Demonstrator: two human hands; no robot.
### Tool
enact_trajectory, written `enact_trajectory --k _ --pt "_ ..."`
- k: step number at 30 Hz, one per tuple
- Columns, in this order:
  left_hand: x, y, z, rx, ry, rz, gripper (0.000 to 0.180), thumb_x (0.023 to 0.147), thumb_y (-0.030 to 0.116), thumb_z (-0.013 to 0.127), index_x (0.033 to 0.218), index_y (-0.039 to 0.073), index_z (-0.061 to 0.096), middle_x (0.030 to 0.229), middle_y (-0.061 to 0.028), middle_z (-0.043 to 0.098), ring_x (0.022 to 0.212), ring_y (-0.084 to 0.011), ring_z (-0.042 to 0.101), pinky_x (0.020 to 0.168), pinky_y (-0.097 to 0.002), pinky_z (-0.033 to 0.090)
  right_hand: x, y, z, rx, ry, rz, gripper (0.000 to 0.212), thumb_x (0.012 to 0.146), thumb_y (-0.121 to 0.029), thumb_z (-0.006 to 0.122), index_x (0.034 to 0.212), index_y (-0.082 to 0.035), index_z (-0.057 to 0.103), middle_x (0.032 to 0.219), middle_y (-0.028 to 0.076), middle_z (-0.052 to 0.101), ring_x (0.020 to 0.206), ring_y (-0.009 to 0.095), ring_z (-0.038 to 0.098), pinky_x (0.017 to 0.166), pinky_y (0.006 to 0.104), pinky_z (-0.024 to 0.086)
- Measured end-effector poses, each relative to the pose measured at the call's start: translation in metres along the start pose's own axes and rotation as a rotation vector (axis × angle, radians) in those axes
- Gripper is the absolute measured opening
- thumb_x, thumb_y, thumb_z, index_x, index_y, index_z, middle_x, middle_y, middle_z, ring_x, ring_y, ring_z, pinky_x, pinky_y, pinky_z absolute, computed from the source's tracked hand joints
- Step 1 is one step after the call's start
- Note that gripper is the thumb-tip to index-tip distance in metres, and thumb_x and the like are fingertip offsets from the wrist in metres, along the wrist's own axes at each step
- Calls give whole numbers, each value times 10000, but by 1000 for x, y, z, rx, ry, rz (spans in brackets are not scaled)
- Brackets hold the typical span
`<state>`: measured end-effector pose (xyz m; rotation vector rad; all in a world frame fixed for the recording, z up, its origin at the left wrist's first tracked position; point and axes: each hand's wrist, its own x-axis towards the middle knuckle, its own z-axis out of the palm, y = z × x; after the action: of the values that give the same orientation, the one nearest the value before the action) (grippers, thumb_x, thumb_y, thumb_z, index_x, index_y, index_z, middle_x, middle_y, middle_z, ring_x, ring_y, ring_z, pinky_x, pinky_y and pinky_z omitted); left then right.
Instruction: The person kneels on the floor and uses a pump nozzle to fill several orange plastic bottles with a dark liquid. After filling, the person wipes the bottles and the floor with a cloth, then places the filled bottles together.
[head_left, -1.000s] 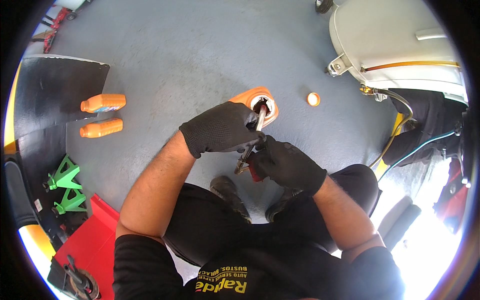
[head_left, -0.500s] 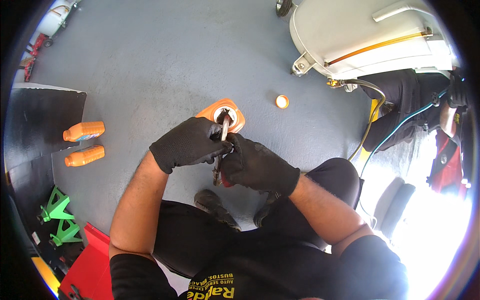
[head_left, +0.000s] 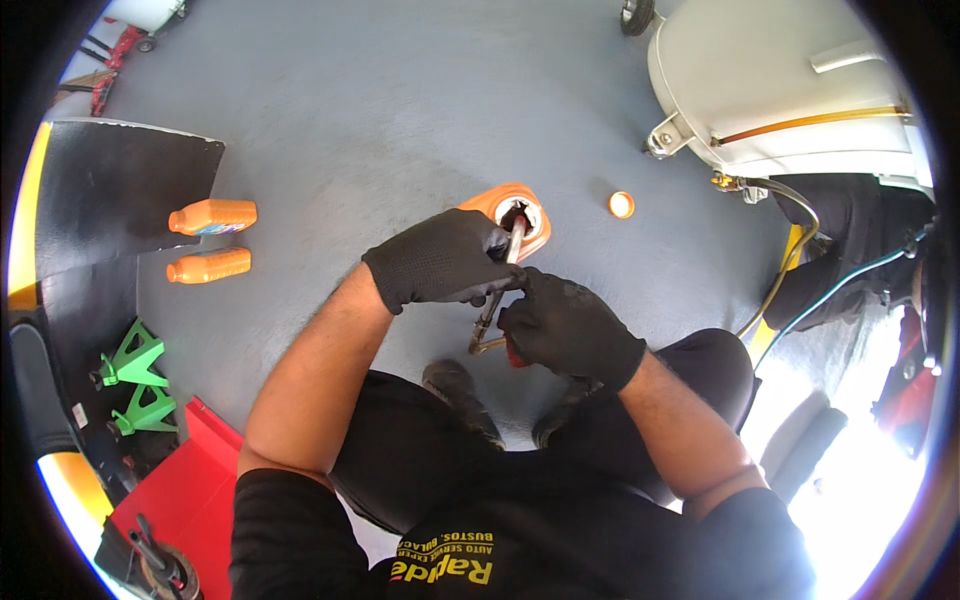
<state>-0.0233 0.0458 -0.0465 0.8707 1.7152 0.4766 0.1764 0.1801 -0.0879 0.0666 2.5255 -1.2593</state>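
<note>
- Grey painted workshop floor (head_left: 330, 110): person crouched on it, both forearms reaching forward. The view has swung between pictures, so things sit differently in frame; nothing on the floor looks to have been moved.
- Large white rounded tank or body panel (head_left: 760, 70), upper right, with a thin amber line across it; a dark hose (head_left: 790, 260) curls down from its underside. Well apart from the hands.
- Black mat (head_left: 110, 190) at left edge; red tray or cart (head_left: 185, 480) lower left, two green jack stands (head_left: 135, 385) just beside it.
- Two orange plastic bottles lying on their sides (head_left: 212, 240), left, near the mat. Untouched.
- Open orange plastic bottle standing upright (head_left: 520, 215), neck facing up, directly ahead of the hands.
- Left hand (head_left: 440, 265), black glove: grip closed round the thin metal pump tube (head_left: 500, 290), just below the bottle's mouth.
- Right hand (head_left: 570, 330), black glove: grip closed on the tube's lower end, where a red part shows; exact hold hidden by the fingers.
- Tube tip now sits in the bottle neck, as in the picture half a second back; hands hold the same pose. Judged: insertion made, tube being steadied.
- Small round orange cap (head_left: 621, 204) on the floor, right of the open bottle, apart from it.
</note>
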Motion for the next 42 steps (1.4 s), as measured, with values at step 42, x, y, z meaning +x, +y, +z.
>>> enact_trajectory --k 42 --pt "-4 -52 -33 -65 413 -29 698 895 451 856 1335 -40 625 1167 -215 707 1082 -280 697 909 -377 579 15 -28 27 402 150 203 210 1037 -244 653 1041 -36 618 804 177 733 779 418 729 736 524 572"
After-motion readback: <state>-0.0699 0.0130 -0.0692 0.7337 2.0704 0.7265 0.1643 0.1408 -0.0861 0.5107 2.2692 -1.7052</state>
